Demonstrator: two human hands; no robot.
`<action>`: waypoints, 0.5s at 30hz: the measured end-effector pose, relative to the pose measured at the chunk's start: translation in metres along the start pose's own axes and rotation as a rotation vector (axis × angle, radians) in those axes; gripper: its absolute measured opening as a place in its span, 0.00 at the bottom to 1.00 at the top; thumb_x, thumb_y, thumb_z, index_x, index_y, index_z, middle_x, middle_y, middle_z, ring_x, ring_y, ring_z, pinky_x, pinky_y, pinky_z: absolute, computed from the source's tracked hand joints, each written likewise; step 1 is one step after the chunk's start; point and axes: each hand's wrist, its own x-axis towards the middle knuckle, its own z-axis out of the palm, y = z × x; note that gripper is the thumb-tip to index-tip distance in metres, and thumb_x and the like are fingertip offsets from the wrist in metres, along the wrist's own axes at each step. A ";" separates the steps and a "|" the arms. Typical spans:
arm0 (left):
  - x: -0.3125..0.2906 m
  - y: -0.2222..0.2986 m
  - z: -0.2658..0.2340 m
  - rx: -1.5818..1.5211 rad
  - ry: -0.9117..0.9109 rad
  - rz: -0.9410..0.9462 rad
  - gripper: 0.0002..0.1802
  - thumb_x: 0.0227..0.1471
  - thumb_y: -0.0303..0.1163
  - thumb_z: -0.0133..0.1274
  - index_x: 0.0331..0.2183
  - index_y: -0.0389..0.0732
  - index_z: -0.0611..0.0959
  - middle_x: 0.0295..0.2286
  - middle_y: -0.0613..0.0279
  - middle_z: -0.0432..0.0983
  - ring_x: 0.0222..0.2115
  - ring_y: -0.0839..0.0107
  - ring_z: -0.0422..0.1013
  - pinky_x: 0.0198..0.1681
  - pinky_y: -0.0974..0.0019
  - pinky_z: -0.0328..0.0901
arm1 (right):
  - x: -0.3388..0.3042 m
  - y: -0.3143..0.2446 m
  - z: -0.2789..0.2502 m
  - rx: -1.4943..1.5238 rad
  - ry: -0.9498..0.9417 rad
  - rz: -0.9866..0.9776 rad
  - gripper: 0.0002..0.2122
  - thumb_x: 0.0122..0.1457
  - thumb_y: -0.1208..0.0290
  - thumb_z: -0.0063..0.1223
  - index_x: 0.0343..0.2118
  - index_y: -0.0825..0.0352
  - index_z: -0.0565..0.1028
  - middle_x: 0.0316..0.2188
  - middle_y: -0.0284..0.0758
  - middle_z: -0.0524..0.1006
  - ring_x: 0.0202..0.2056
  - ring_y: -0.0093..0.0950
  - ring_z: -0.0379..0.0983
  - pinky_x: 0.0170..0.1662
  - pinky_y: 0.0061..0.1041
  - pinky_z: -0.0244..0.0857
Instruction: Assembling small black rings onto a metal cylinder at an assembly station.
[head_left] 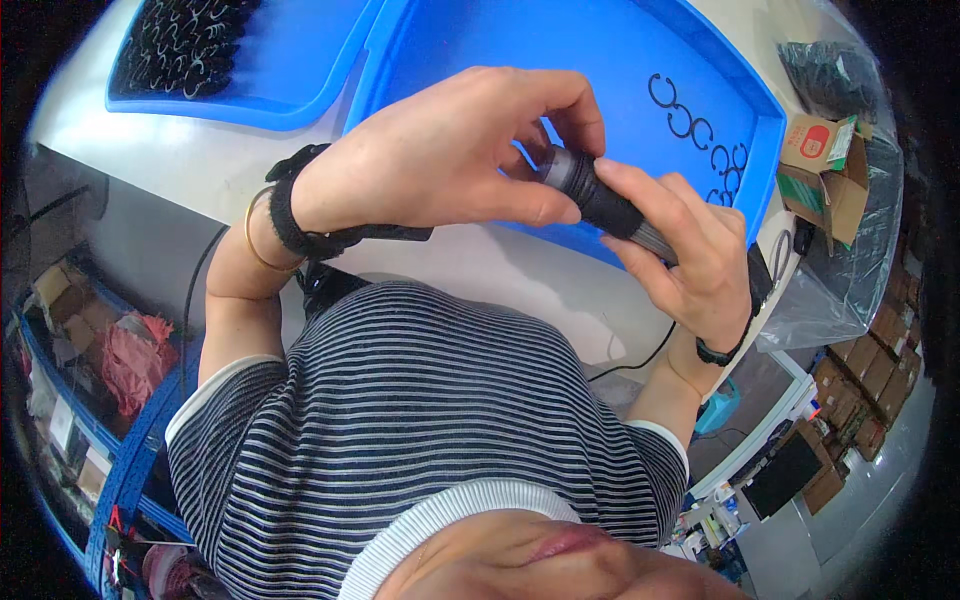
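Observation:
A dark cylinder [612, 208] with a grey tip and a ribbed grey section slants between my hands, above the near edge of a large blue tray [600, 50]. Black rings seem to sit packed round its middle, though I cannot make out each one. My right hand [695, 245] grips the lower right part, thumb and fingers along its sides. Curled round the grey tip is my left hand [450, 150], index finger and thumb on opposite sides; its other fingers are partly hidden. Several black C-shaped rings [702, 134] lie in the tray's right part.
At the upper left, a second blue tray [290, 60] holds a mass of black rings [180, 45]. An open cardboard box [845, 185] and clear plastic sheeting [825, 300] are on the right. A blue-framed shelf [130, 470] stands at the lower left.

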 end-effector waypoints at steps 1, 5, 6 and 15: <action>0.002 0.001 0.000 -0.007 -0.010 -0.018 0.23 0.48 0.20 0.64 0.46 0.33 0.75 0.43 0.59 0.72 0.42 0.71 0.72 0.44 0.66 0.75 | -0.001 -0.001 -0.002 -0.005 -0.003 0.013 0.32 0.46 0.72 0.67 0.59 0.54 0.73 0.27 0.34 0.73 0.20 0.34 0.72 0.24 0.33 0.68; 0.004 -0.002 0.001 0.001 -0.020 0.015 0.23 0.48 0.20 0.64 0.46 0.33 0.75 0.43 0.59 0.72 0.42 0.71 0.72 0.44 0.66 0.75 | -0.003 -0.002 -0.003 -0.025 -0.014 0.040 0.32 0.46 0.72 0.67 0.58 0.55 0.74 0.27 0.34 0.74 0.21 0.34 0.73 0.24 0.34 0.68; 0.004 -0.002 0.001 0.000 -0.021 0.009 0.23 0.48 0.20 0.64 0.46 0.33 0.75 0.43 0.59 0.72 0.42 0.71 0.72 0.44 0.66 0.75 | -0.003 -0.002 -0.003 -0.024 -0.014 0.039 0.32 0.46 0.72 0.67 0.58 0.55 0.74 0.27 0.34 0.74 0.21 0.34 0.73 0.24 0.34 0.68; 0.001 -0.002 -0.002 -0.011 -0.029 0.030 0.23 0.48 0.21 0.63 0.47 0.33 0.75 0.44 0.59 0.72 0.42 0.71 0.72 0.45 0.66 0.74 | -0.001 -0.005 -0.003 -0.008 -0.010 0.039 0.32 0.46 0.73 0.67 0.58 0.55 0.74 0.27 0.35 0.74 0.21 0.35 0.73 0.25 0.35 0.69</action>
